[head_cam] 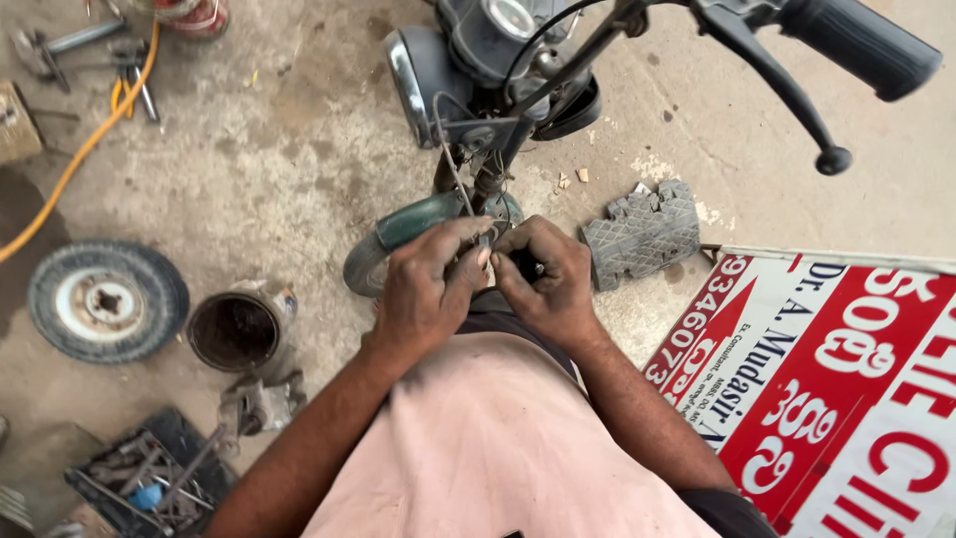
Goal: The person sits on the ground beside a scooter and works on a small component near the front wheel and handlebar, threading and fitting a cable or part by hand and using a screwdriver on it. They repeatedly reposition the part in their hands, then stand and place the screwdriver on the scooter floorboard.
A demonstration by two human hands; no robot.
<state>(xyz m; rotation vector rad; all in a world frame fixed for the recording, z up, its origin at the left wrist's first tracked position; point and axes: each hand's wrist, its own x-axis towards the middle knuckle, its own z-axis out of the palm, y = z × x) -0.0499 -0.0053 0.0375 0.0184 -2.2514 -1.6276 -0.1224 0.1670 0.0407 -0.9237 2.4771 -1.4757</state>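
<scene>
Both hands at frame centre, fingers pinched shut on small dark part (526,265) and thin cable (453,174) rising toward 12 o'clock. Left hand (426,289), right hand (548,279) touching. Part looks light, greasy, slippery; cable springy; best gripped by fingertips near its end. Motorcycle (478,60) at 12.
</scene>
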